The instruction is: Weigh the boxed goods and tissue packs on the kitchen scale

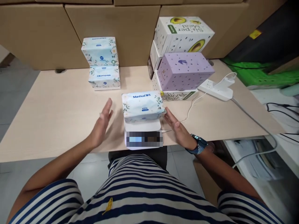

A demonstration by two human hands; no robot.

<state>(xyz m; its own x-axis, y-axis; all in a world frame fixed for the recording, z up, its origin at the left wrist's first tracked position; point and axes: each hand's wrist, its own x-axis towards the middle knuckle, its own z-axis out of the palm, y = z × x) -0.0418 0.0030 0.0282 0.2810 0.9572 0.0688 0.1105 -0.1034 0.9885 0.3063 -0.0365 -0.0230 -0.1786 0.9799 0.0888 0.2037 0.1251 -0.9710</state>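
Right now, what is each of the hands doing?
Left hand: open, flat, holding nothing, clear of the tissue pack.
Right hand: open, fingertips at the pack's right end, not gripping.

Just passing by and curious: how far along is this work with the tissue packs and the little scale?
One tissue pack already sits on the white scale. In hand: both hands are open beside it, the right hand at its end, the left hand clear of it. Possibly left: two stacked packs at the back of the table; whether they were weighed cannot be told.
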